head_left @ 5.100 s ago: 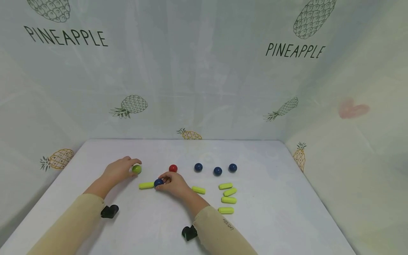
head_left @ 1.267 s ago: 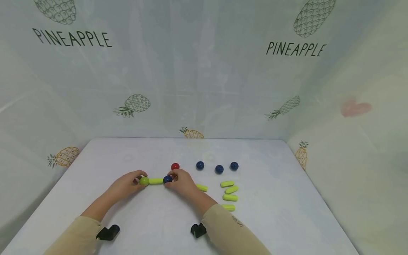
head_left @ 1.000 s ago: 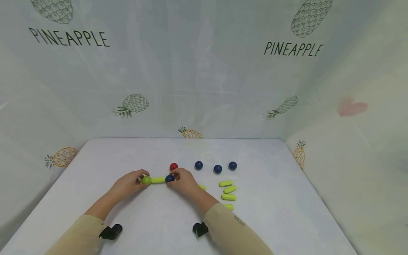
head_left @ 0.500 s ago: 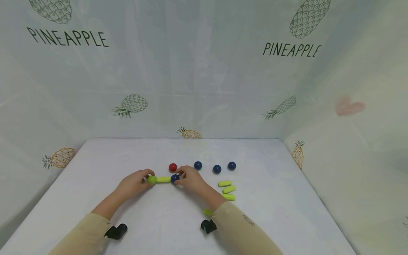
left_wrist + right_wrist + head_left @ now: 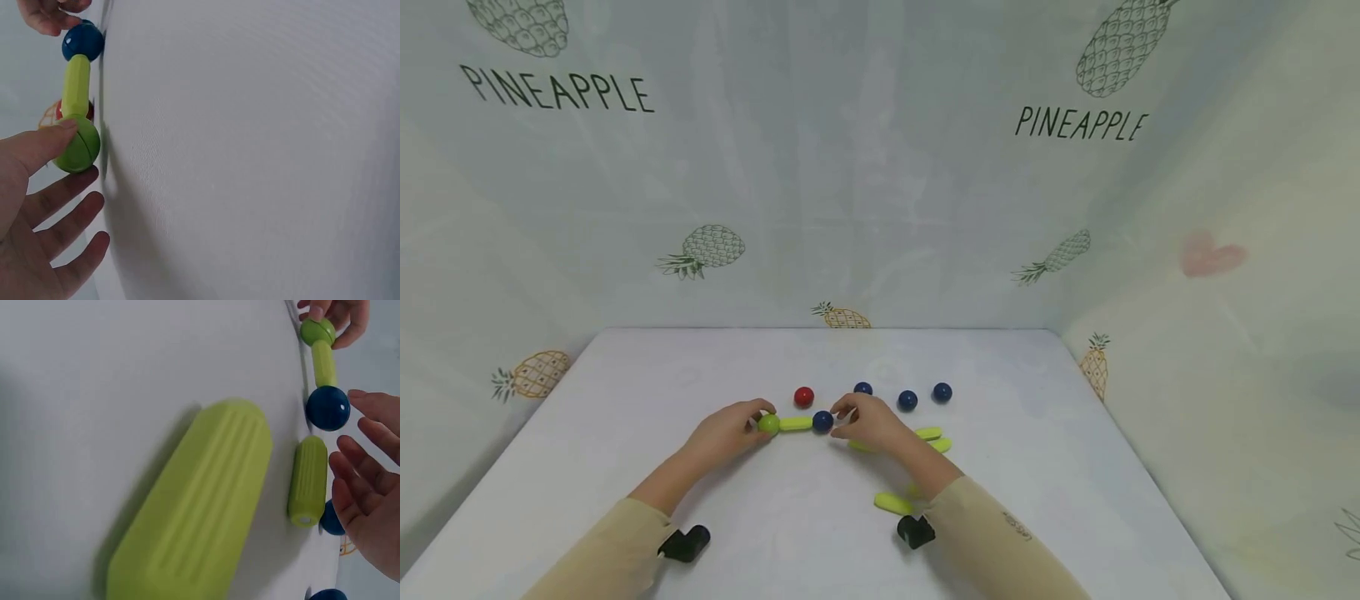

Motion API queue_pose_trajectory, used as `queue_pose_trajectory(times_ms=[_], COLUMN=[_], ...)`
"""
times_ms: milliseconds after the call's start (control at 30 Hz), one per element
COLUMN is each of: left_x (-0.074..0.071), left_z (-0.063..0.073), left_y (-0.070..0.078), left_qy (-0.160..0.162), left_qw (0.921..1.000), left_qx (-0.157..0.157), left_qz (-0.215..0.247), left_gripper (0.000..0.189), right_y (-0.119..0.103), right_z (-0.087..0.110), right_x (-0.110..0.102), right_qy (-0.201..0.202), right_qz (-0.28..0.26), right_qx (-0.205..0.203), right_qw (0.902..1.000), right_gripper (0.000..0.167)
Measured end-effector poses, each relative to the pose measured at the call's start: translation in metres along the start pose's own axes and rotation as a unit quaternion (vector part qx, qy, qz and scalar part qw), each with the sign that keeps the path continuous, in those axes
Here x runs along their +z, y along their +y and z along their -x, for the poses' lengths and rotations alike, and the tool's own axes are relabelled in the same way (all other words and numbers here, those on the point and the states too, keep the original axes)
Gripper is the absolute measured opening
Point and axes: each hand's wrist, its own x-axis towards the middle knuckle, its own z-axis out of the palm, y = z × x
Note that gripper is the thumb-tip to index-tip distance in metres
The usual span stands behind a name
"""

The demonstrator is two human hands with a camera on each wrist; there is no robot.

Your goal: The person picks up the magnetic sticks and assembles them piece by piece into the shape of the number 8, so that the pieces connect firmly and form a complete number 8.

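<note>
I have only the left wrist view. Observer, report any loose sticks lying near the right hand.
Observer: The right wrist view shows two loose sticks near the right hand.

Operator: Now list any blue balls besides the one at the end of my stick.

Observer: The head view shows three more, in a rough row toward the far side of the table, one partly hidden behind the right hand.

Operator: My stick covers part of the red ball. Say whether the two touch.

Observer: They do not; in the head view the red ball sits on the far side of your stick, with a gap between.
</note>
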Motion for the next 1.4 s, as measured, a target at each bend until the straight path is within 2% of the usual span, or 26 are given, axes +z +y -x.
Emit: queue_pose_trajectory(times_ms=[200,733,900,1033,1100,1233,1400], left_x=[0.003,0.005,0.003,0.002,0.001,0.001,0.003], left_z=[-0.006,-0.016,-0.021,-0.025,-0.028,-0.033,-0.038], left_y=[0.005,0.01,0.004,-0.005,-0.011,-0.02,-0.025], left_qy=[-0.001,-0.011,-0.014,-0.02,-0.027,-0.048,-0.072], left_qw=[1.0,0.9997,0.9992,0.9972,0.9951,0.9891,0.9806], left_qx=[0.005,0.014,0.016,0.017,0.026,0.065,0.097], left_qz=[0.007,0.018,0.033,0.07,0.092,0.123,0.155], left_gripper=[0.035,0.037,0.044,0.048,0.048,0.047,0.045], right_y=[0.009,0.023,0.027,0.03,0.032,0.034,0.035], right_z=[0.006,0.012,0.014,0.014,0.014,0.014,0.016], right_x=[-0.009,-0.022,-0.024,-0.023,-0.022,-0.02,-0.019], right_qy=[-0.016,-0.042,-0.05,-0.055,-0.056,-0.057,-0.06], right_qz=[0.015,-0.003,0.004,0.006,0.007,0.006,0.007], right_qx=[-0.004,0.007,0.006,0.01,0.011,0.01,0.013], right_qw=[0.9998,0.9991,0.9987,0.9984,0.9984,0.9983,0.9981], right_gripper=[0.035,0.037,0.036,0.036,0.036,0.036,0.036])
